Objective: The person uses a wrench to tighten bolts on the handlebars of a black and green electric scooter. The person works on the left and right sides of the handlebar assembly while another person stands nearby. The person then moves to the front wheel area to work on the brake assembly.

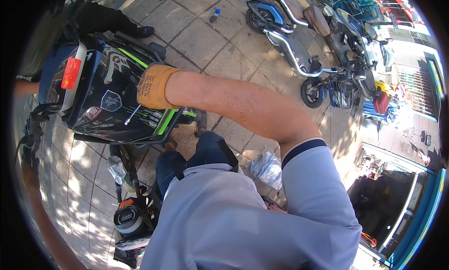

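My right hand (158, 87), in a yellow work glove with dark print, reaches over a black scooter (100, 108) with green trim. It is closed on a tool with a thin metal shaft (133, 114); the handle is hidden in the glove. The shaft slants out over the dark body panel, its wider tip near a shield-shaped emblem (111, 100). Whether the tip touches the panel I cannot tell. At the far left, my left hand (31, 176) is by the dark handlebar (32, 141), its fingers too dim and distorted to make out. A red flag sticker (71, 73) is on the scooter's front.
Another person's dark trouser leg (105, 21) and shoe are beside the scooter at top left. Several parked scooters (299, 50) line the far right. On the paving lie a clear plastic bag (267, 169) and a blue-capped bottle (215, 15). A shop doorway (386, 209) opens at right.
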